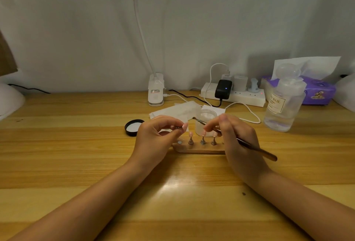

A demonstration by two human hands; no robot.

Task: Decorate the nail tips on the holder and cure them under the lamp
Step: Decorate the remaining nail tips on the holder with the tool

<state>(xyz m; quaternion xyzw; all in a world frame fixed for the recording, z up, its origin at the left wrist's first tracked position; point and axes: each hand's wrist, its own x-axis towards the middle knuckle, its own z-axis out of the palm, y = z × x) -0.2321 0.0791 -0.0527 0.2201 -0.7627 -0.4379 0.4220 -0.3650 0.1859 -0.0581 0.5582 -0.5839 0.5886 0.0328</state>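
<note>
I see both hands working over the nail holder near the middle of the wooden table.

The table has broad bare wood toward its near edge, around my forearms. The wooden holder lies between the hands, with pink nail tips standing on it. The left hand pinches one nail tip stand lifted above the holder. The right hand grips a thin brush, its tip near a clear jar. A black lid lies left, apart.
</note>
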